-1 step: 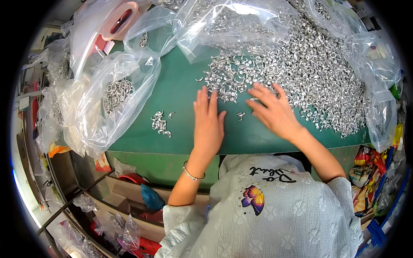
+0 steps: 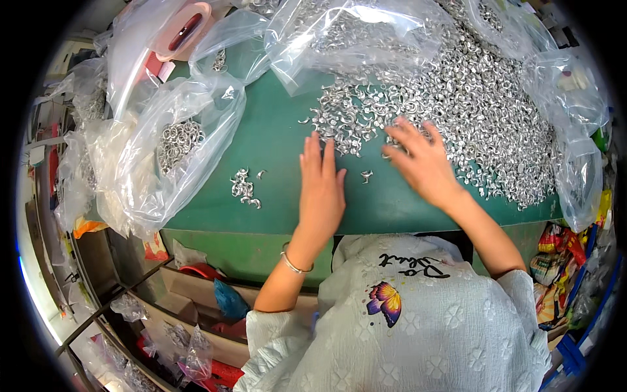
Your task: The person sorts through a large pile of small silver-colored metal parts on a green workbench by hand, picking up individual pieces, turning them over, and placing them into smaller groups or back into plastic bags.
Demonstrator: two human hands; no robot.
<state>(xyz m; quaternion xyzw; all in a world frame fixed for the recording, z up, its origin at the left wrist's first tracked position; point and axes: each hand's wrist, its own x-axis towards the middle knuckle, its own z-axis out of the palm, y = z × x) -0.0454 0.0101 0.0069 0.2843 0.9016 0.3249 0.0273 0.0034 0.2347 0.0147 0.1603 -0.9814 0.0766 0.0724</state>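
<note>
A wide heap of small curved silver metal pieces covers the right and far parts of the green table. My left hand lies palm down, fingers stretched out, its fingertips at the heap's near left edge. Fingers spread and slightly blurred, my right hand reaches over the near side of the heap, touching or just above the pieces. Neither hand shows anything gripped. One loose piece rests on the table between the hands. To the left of my left hand is a small cluster of pieces.
A clear plastic bag with silver rings inside stands at the left. Another clear sheet covers the heap's far side. At the back left is a pink container. Shelving with bagged parts sits below left.
My right hand has shifted a little to the right and away from me, over the pieces. The left hand has moved slightly right. The small cluster stays in place.
</note>
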